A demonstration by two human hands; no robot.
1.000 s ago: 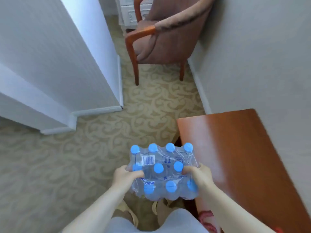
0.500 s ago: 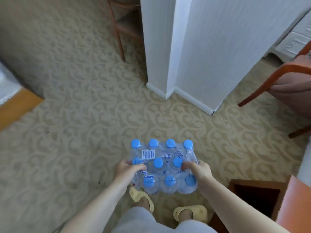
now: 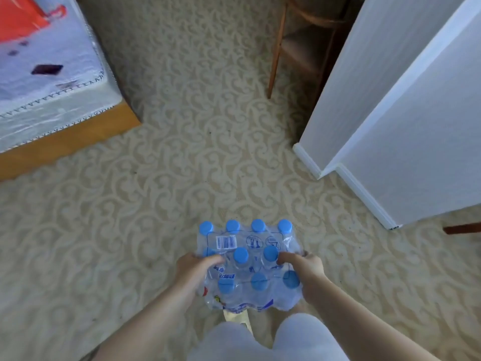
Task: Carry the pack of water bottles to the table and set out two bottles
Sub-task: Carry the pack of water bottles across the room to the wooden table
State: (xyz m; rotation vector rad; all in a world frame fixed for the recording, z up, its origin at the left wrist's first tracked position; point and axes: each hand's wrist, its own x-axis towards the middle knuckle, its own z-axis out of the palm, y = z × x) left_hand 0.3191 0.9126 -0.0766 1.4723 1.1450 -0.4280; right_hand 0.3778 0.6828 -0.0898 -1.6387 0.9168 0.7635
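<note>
A shrink-wrapped pack of water bottles (image 3: 248, 259) with blue caps and a barcode label hangs in front of my body, above the carpet. My left hand (image 3: 194, 269) grips its left side, fingers curled over the plastic wrap. My right hand (image 3: 304, 269) grips its right side the same way. The caps face up toward the camera. No table top is in view near the pack.
A bed (image 3: 52, 100) with a white cover and wooden base fills the upper left, with a red item (image 3: 20, 16) on it. A white wall corner (image 3: 390, 126) juts in at the right. Wooden chair legs (image 3: 276, 53) stand at the top. Patterned carpet (image 3: 182, 152) lies ahead.
The view has swung left: the red-brown table and armchair have left the frame, the wall corner slid right, and the bed came in at upper left. Both hands keep hold of the pack.
</note>
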